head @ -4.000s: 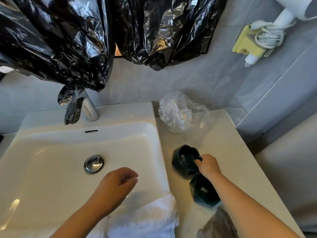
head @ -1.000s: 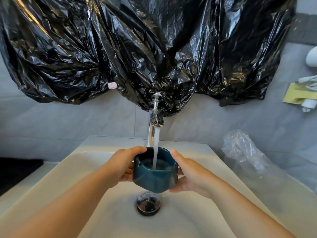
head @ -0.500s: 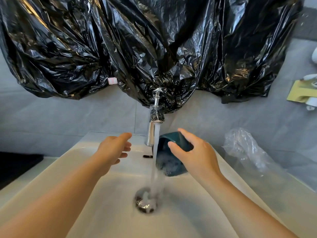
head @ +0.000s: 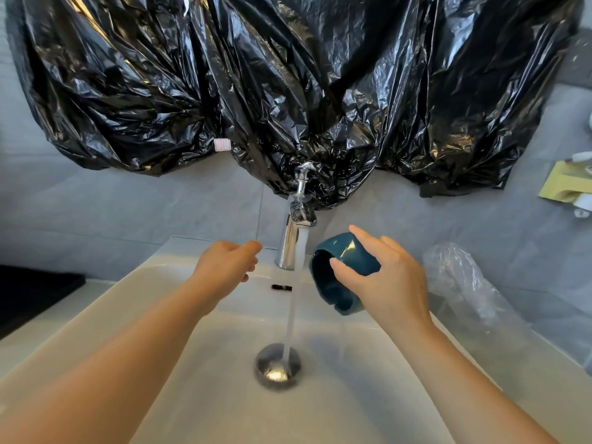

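Observation:
A dark teal cup (head: 342, 261) is tipped on its side over the white sink (head: 179, 379), its mouth facing left toward the running water. My right hand (head: 384, 280) grips it round the outside, thumb at the rim and fingers over the top. My left hand (head: 227, 267) hovers left of the chrome faucet (head: 290, 241), fingers loosely curled and holding nothing. Water streams from the faucet down onto the metal drain plug (head: 278, 366).
Black plastic bags (head: 288, 91) hang across the grey tiled wall right above the faucet. A crumpled clear plastic bag (head: 461, 280) lies on the counter at the right. A yellow holder with white parts (head: 567, 187) is fixed to the right wall.
Four seconds ago my right hand held a cup on the counter. A second ago both hands held it under the water; my left hand has let go and my right has tipped it sideways.

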`<action>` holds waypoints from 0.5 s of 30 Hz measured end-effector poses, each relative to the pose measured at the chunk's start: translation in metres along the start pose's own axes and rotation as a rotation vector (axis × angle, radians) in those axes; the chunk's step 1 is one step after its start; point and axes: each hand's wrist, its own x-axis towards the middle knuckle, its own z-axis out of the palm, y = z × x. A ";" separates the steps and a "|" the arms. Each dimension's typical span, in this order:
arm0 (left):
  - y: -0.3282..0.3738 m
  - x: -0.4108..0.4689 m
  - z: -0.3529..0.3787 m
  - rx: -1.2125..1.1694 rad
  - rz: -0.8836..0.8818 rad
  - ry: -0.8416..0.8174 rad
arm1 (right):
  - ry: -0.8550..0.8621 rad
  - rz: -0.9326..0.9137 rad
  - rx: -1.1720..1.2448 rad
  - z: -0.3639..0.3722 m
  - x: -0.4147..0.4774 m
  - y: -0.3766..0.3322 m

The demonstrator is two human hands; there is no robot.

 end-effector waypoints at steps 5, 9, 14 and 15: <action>-0.004 0.000 -0.003 0.022 -0.070 -0.030 | -0.200 0.411 0.561 0.017 -0.007 -0.002; -0.005 0.000 -0.003 0.064 -0.150 -0.144 | -0.332 0.667 0.687 0.031 -0.015 -0.007; -0.005 0.000 -0.004 0.123 -0.248 -0.277 | -0.480 0.967 0.894 0.032 -0.016 -0.016; -0.004 -0.001 -0.005 0.112 -0.267 -0.302 | -0.489 0.997 0.935 0.032 -0.017 -0.017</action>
